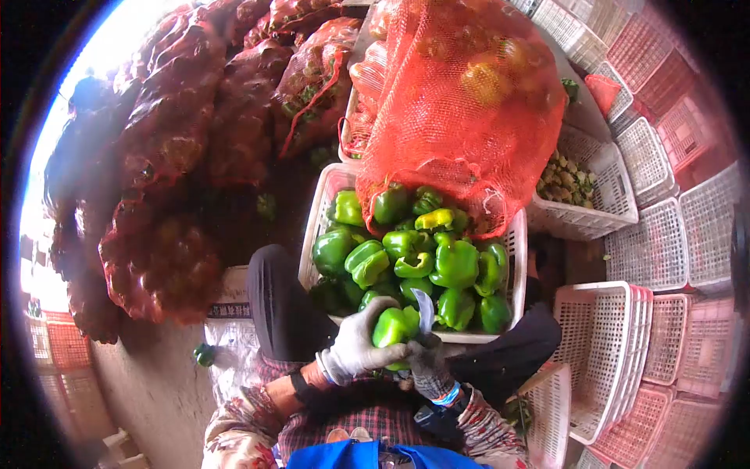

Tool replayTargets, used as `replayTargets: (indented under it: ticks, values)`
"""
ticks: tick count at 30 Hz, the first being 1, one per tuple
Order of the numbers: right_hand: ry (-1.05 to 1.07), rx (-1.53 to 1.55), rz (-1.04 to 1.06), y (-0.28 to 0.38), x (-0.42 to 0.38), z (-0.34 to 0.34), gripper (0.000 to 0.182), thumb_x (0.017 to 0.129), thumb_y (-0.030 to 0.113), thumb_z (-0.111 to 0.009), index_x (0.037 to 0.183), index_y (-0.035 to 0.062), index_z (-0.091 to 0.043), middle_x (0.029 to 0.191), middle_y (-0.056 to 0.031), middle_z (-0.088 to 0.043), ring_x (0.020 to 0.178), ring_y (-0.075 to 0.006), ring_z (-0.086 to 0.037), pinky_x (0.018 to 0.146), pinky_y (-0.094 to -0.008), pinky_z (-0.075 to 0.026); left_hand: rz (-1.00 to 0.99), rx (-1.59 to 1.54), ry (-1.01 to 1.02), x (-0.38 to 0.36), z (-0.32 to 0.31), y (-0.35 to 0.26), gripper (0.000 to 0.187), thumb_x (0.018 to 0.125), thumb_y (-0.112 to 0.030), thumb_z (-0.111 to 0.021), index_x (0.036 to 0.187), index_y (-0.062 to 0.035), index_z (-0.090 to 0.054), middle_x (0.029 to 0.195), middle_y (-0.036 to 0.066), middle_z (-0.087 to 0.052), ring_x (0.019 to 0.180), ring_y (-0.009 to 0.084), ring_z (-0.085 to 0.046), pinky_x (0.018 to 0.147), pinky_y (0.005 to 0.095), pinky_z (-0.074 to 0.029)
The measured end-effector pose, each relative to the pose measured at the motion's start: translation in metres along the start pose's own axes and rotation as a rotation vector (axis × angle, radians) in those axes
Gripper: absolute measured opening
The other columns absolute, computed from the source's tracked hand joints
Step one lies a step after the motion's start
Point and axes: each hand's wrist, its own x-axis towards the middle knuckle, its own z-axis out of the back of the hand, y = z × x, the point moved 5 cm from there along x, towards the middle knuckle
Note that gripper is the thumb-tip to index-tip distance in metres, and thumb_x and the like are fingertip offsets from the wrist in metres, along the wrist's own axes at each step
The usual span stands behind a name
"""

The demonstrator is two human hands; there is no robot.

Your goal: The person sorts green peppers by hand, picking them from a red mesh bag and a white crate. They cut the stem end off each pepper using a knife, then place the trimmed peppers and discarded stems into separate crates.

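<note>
In a pale grey glove, my left hand [357, 344] is closed around a green bell pepper [393, 327]. My right hand [430, 367], in a darker grey glove, grips a knife with a short curved blade [424, 309]; its handle is hidden in the fist. The blade stands upright right beside the pepper, and my right fingers touch the pepper's lower side. Just beyond both hands sits a white crate [515, 273] full of green bell peppers [455, 264], one partly yellow. A red mesh sack [469, 117] of peppers lies over the crate's far end.
Full red mesh sacks [168, 117] are piled at the left. A crate of light-coloured trimmings [566, 180] stands right of the sack. Stacked white crates [598, 344] and red crates line the right side. A loose green pepper [205, 354] lies on the left.
</note>
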Motion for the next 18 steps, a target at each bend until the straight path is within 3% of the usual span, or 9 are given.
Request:
replayTargets:
  ticks: [3,4,6,8,9,12,14,16,18]
  values:
    - [0.073,0.04,0.075,-0.021,0.004,-0.009,0.043,0.093,0.047,-0.051,0.098,0.0037,-0.055,0.068,-0.0017,-0.057,0.055,-0.0103,-0.056,0.047,-0.0249,-0.044,0.035,-0.124,0.14,0.006,0.01,0.0,0.082,0.063,-0.048,-0.078,0.123,-0.0019,-0.047,0.11,0.012,-0.059,0.103,0.0203,-0.058,0.091,0.0345,-0.046]
    - [0.169,0.128,-0.294,0.005,-0.002,-0.019,0.043,0.093,0.047,-0.05,0.094,0.0044,-0.055,0.058,-0.0013,-0.052,0.041,-0.0113,-0.05,0.037,-0.0258,-0.04,0.058,-0.196,0.171,0.006,0.008,0.006,0.082,0.063,-0.048,-0.078,0.123,-0.0019,-0.047,0.111,0.011,-0.058,0.104,0.0197,-0.057,0.091,0.0342,-0.045]
    - [0.121,0.168,-0.248,0.025,0.003,-0.024,0.043,0.093,0.047,-0.051,0.091,0.0042,-0.056,0.053,-0.0014,-0.05,0.035,-0.0117,-0.045,0.032,-0.0255,-0.035,0.128,-0.528,0.182,0.005,0.0,0.015,0.082,0.069,-0.054,-0.076,0.127,-0.0038,-0.046,0.112,0.009,-0.057,0.105,0.0175,-0.055,0.092,0.0339,-0.045]
    - [0.374,0.589,-0.377,0.011,-0.003,-0.03,0.051,0.093,0.055,-0.049,0.09,0.0043,-0.054,0.053,-0.0029,-0.049,0.036,-0.0141,-0.046,0.033,-0.0258,-0.036,0.244,-0.832,0.169,-0.005,-0.01,0.025,0.082,0.072,-0.057,-0.074,0.129,-0.0049,-0.045,0.113,0.008,-0.056,0.105,0.0173,-0.056,0.093,0.0345,-0.046]
    - [0.383,0.456,-0.303,0.028,-0.003,-0.034,0.047,0.094,0.05,-0.048,0.09,0.0033,-0.056,0.055,-0.0024,-0.052,0.035,-0.0116,-0.045,0.031,-0.0247,-0.034,0.348,-1.012,0.212,-0.012,-0.027,0.061,0.083,0.075,-0.06,-0.07,0.131,-0.0051,-0.043,0.117,0.008,-0.056,0.108,0.0185,-0.056,0.094,0.0358,-0.046]
    - [0.287,0.317,-0.308,0.013,0.009,-0.024,0.043,0.094,0.045,-0.054,0.096,0.0023,-0.058,0.063,-0.0025,-0.056,0.039,-0.0102,-0.048,0.033,-0.0241,-0.036,0.185,-0.999,0.28,-0.005,-0.011,0.028,0.076,0.084,-0.059,-0.059,0.133,-0.0048,-0.041,0.121,0.009,-0.056,0.111,0.0193,-0.056,0.094,0.0354,-0.046]
    - [0.214,0.055,-0.188,0.065,0.023,-0.016,0.036,0.092,0.038,-0.061,0.101,0.0031,-0.059,0.068,-0.0019,-0.058,0.043,-0.0073,-0.048,0.037,-0.0224,-0.039,0.251,-0.769,0.049,-0.003,0.014,0.018,0.078,0.084,-0.062,-0.055,0.133,-0.0033,-0.04,0.121,0.009,-0.055,0.11,0.0194,-0.056,0.094,0.0347,-0.045]
    - [0.088,-0.124,0.02,0.076,0.039,0.015,0.031,0.092,0.027,-0.062,0.112,0.0039,-0.057,0.087,-0.0041,-0.062,0.067,-0.0109,-0.057,0.059,-0.0255,-0.048,0.16,-0.618,-0.093,0.003,0.057,0.011,0.067,0.081,-0.035,-0.068,0.134,-0.0021,-0.042,0.119,0.01,-0.055,0.104,0.0188,-0.055,0.088,0.0336,-0.048]
    - [-0.212,-0.417,0.325,0.137,0.062,0.058,0.029,0.093,0.02,-0.057,0.118,0.0045,-0.055,0.098,-0.0063,-0.062,0.083,-0.0159,-0.059,0.073,-0.0292,-0.049,0.096,-0.149,-0.269,0.011,0.084,0.006,0.071,0.079,-0.034,-0.071,0.136,-0.0031,-0.042,0.119,0.014,-0.056,0.106,0.0249,-0.057,0.088,0.0359,-0.048]
